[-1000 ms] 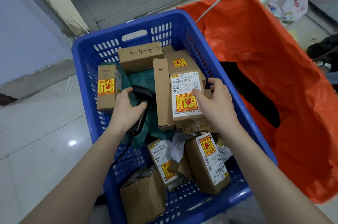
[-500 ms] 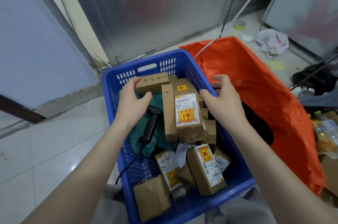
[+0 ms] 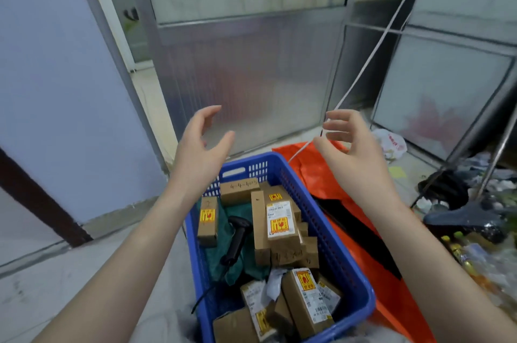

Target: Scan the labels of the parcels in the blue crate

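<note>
The blue crate (image 3: 348, 267) stands on the floor in front of me, filled with several brown cardboard parcels. One labelled parcel (image 3: 280, 221) lies face up on top, its white label and yellow fragile sticker showing. A black handheld scanner (image 3: 235, 239) lies on a green cloth (image 3: 223, 264) inside the crate, its cable trailing over the near rim. My left hand (image 3: 200, 151) is raised above the crate's far left corner, fingers spread, holding nothing. My right hand (image 3: 351, 146) hovers above the far right corner, also open and empty.
An orange bag (image 3: 316, 174) with a dark opening sits right of the crate. Metal-framed frosted panels (image 3: 246, 68) stand behind. A slanting thin pole (image 3: 375, 51) crosses near my right hand. Clutter, a plastic bag (image 3: 390, 144) and bottles lie on the floor at right.
My left hand let go of the scanner, which now lies in the crate. Both hands rose up and away from the parcels, and the view tilted upward.
</note>
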{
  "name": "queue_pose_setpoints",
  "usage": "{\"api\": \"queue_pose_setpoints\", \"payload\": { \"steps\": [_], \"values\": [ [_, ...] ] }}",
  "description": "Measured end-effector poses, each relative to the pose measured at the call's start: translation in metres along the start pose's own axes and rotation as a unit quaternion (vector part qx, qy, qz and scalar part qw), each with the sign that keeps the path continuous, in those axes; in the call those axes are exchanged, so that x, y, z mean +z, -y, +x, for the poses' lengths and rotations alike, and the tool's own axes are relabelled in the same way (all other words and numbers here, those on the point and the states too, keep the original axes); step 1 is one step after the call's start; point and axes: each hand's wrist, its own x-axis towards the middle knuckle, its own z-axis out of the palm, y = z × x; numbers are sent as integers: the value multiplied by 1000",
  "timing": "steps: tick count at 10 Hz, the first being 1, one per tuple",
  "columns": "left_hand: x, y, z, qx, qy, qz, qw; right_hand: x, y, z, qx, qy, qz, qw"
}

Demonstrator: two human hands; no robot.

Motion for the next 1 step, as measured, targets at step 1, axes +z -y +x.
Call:
{"api": "queue_pose_setpoints", "payload": {
  "steps": [1],
  "values": [
    [-22,-38,-9,44,-26,-28,998,-22,39,-13,-52,-21,6,998]
  ]
}}
